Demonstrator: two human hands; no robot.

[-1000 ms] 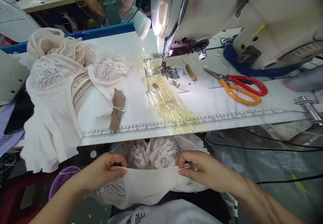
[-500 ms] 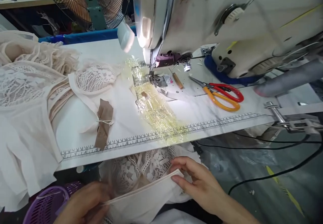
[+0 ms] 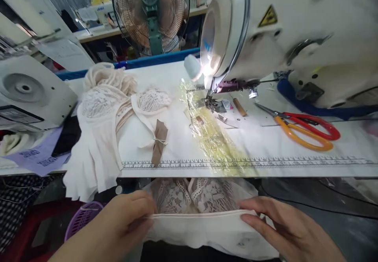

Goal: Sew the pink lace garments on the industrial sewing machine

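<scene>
A cream lace bra [image 3: 206, 226] is stretched sideways below the table's front edge, its lower band drawn into a nearly straight line. My left hand [image 3: 130, 214] pinches the band at its left end; motion blurs those fingers a little. At the other end, thumb and forefinger of my right hand [image 3: 274, 218] close on the band. The lace cups lie beyond the band, partly under the table edge. A sewing machine [image 3: 227, 37] stands above, its lamp lit over the presser foot [image 3: 210, 100].
Cream lace pieces [image 3: 100, 124] are piled at the left, beside a brown fabric strip [image 3: 160, 142]. Scissors [image 3: 298, 128] and a wooden-handled tool [image 3: 239, 107] lie right of the needle. A printed ruler [image 3: 183, 164] runs along the edge. A purple basket [image 3: 81, 218] sits below; a fan [image 3: 150, 13] stands behind.
The view has swung left, showing more of the left side. The bra's band has gone from slanted to level and is pulled wider, with my hands farther apart.
</scene>
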